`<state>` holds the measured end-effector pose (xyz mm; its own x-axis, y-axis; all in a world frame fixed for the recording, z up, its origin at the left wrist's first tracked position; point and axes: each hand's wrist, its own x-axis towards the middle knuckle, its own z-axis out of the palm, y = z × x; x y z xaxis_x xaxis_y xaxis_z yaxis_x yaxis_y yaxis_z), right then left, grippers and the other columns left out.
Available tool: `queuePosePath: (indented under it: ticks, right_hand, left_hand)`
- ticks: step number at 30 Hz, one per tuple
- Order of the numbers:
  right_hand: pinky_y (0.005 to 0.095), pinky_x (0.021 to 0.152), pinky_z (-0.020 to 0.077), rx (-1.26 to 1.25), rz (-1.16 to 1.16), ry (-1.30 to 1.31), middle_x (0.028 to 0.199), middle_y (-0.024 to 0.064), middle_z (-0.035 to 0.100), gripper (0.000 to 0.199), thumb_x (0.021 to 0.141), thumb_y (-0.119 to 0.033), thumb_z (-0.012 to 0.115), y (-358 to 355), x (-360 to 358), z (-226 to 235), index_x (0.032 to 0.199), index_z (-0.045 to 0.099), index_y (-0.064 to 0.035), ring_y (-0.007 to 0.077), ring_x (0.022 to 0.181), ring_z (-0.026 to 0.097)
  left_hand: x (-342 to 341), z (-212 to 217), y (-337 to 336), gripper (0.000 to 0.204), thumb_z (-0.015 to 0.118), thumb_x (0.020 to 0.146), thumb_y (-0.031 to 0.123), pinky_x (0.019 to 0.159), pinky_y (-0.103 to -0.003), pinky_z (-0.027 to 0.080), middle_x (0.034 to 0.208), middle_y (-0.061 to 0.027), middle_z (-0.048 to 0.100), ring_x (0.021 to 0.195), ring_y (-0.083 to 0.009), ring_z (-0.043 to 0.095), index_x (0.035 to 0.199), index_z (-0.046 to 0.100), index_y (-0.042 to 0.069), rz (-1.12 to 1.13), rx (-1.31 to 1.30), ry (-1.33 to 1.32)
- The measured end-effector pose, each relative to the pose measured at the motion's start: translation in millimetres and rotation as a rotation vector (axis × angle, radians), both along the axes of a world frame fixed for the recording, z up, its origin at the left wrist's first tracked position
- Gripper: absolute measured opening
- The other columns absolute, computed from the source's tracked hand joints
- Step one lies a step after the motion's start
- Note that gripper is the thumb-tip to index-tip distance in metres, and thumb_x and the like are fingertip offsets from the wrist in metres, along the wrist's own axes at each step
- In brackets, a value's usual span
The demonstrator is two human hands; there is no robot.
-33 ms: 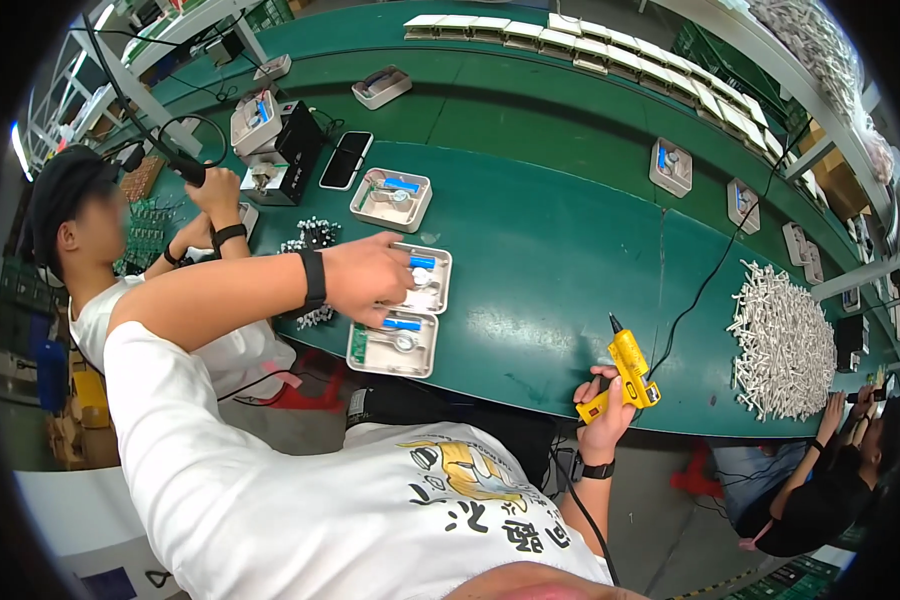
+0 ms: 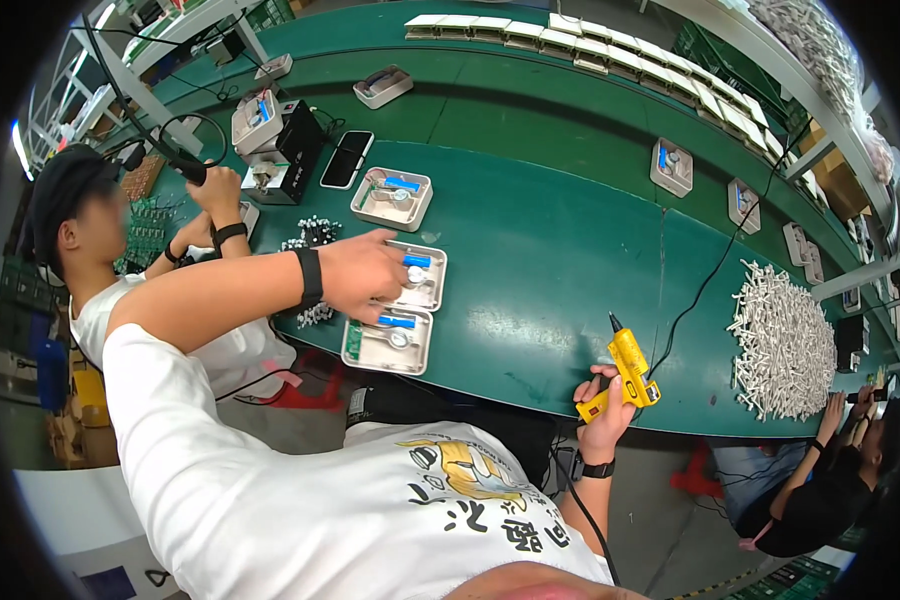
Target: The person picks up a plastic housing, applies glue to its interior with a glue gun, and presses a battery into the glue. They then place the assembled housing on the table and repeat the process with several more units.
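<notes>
Nothing moved since the earlier frame: left hand [image 2: 365,275], fingers curled, still rests on middle white tray [image 2: 425,290], grip unclear; right hand [image 2: 602,410] clamps yellow glue gun [image 2: 625,372] at near table edge [image 2: 530,385]; near tray [image 2: 390,340] apparently fitted, untouched.
</notes>
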<state>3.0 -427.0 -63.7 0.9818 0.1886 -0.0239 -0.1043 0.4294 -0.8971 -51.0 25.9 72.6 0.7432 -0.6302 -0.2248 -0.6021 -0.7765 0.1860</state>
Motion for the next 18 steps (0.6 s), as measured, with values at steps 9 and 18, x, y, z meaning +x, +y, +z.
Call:
queuePosePath:
  ticks: [9,18]
  right_hand:
    - [0.0356,0.062,0.0535,0.029,-0.017,-0.018,0.113,0.0166,0.066,0.023,0.113,-0.022,0.052,1.3,1.5,1.5,0.117,0.060,0.0000,0.0139,0.067,0.055]
    - [0.0366,0.062,0.0546,0.046,-0.018,0.003,0.110,0.0173,0.068,0.025,0.113,-0.022,0.054,-2.5,-1.9,-2.8,0.116,0.061,0.0020,0.0145,0.066,0.057]
  left_hand:
    - [13.9,-16.5,41.4,0.018,0.076,0.076,0.029,0.112,-0.056,0.045,0.093,-0.0040,0.070,0.099,-0.0282,0.068,0.074,0.072,0.012,0.210,0.166,-0.074]
    - [117.7,114.9,-39.8,0.017,0.074,0.086,0.026,0.079,-0.045,0.051,0.085,-0.0077,0.065,0.087,-0.0309,0.065,0.083,0.068,0.011,0.083,0.030,-0.746]
